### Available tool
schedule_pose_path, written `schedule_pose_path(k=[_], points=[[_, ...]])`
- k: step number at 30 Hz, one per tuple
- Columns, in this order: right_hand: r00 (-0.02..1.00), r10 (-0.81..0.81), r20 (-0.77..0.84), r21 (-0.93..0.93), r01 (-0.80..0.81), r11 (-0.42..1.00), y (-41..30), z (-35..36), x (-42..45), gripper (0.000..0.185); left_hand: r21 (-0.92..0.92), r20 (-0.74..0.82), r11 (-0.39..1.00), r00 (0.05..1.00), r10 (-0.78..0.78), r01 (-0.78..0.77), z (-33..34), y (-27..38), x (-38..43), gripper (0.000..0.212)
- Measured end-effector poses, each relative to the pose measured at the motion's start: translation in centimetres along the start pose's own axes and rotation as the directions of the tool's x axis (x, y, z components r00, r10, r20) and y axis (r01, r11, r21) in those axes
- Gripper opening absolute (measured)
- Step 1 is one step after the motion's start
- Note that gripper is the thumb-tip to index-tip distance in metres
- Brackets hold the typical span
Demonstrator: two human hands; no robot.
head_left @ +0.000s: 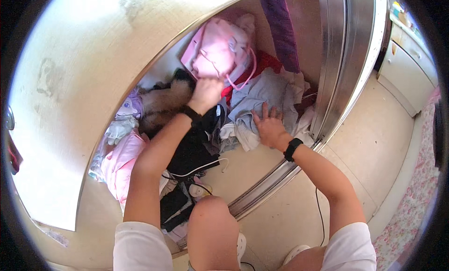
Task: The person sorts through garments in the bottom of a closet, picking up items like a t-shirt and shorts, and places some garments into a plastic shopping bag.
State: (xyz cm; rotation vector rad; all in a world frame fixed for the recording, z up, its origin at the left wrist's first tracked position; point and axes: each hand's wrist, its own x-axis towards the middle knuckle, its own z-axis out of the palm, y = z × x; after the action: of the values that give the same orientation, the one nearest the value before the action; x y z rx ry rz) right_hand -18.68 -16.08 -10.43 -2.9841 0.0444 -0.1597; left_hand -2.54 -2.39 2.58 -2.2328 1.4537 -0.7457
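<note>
Deep in the wardrobe, my left hand (208, 92) is closed at the lower edge of a shiny pink bag (214, 57) with a thin looped handle; its fingertips are hidden. Spread over a rumpled light-grey garment (261, 90), my right hand (272, 129) presses down with fingers apart. White cloth (245, 135) bunches just beside it. Below my left wrist lie black clothes (191, 148) and a brown furry item (165, 101). A purple-haired doll (129, 106) rests farther left, above pink fabric (122, 158). Red cloth (265, 62) shows behind the grey garment.
A pale door panel (87, 60) curves along the left. Metal door tracks (266, 183) cross the floor in front of my knee. A white cable (200, 172) lies over the black clothes. Purple fabric (280, 29) hangs inside. A white cabinet (407, 67) stands at right.
</note>
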Motion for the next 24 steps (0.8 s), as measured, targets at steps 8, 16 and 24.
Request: schedule_pose_path(k=[8, 16, 24], points=[[0.993, -0.057, 0.099, 0.410, 0.012, 0.912, 1.1, -2.5, 1.0, 0.089, -0.126, -0.029, 0.991, 0.999, 0.042, -0.046, 1.4, 4.7, -2.8, 0.013], [0.937, 0.007, 0.349, 0.880, -0.324, -0.347, 0.3, -1.7, 5.4, 0.057, -0.353, -0.411, 0.917, 0.851, -0.328, 0.183, -3.6, 0.8, 1.1, 0.034], [0.908, 0.143, 0.394, 0.553, -0.110, -0.826, -3.9, -0.7, 9.7, 0.036, -0.591, 0.348, 0.579, 0.825, -0.445, 0.562, 4.1, -7.0, 5.1, 0.062]])
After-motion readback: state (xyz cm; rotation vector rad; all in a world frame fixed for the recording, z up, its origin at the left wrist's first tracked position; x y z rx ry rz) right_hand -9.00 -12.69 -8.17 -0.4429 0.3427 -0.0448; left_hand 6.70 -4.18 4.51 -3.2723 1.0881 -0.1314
